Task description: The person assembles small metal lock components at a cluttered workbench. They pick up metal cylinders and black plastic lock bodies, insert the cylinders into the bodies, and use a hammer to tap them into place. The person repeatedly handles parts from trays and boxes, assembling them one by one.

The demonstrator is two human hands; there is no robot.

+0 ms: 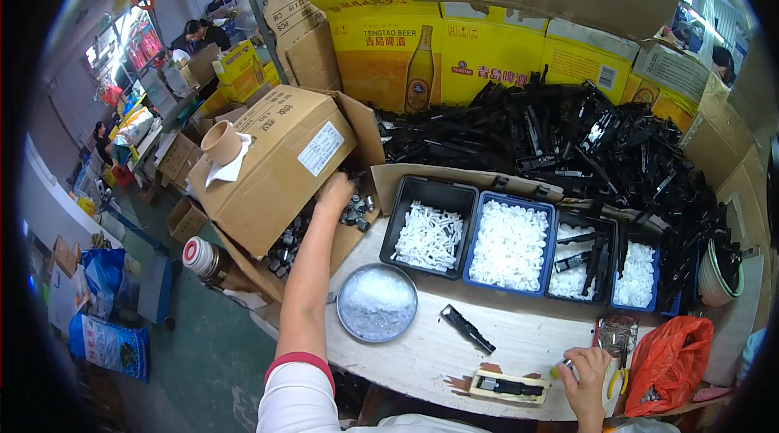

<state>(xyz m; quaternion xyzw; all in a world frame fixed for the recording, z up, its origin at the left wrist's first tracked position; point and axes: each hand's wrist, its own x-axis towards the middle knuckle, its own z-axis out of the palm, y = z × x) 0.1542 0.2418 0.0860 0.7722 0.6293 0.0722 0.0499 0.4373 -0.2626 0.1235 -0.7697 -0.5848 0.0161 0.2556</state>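
My left hand [335, 192] reaches into an open cardboard box [268, 153] lying tilted on the left, among small metallic and dark parts [355, 214]. Its fingertips are hidden there. At the front right, my right hand [586, 376] is closed around a small object with a yellow-green end [558, 370], mostly covered by the fingers. Just left of that hand sits a cream-coloured holder [480, 385] with a black part [515, 387] lying in it. Another long black part [468, 329] lies loose on the table farther back.
A round metal pan [377, 334] stands mid-table. Behind it are bins of white plastic pieces [510, 245], with a heap of black parts [527, 129] beyond. A red plastic bag [669, 364] and yellow-handled tool [618, 383] are at right. A brown tape roll [221, 142] tops the box.
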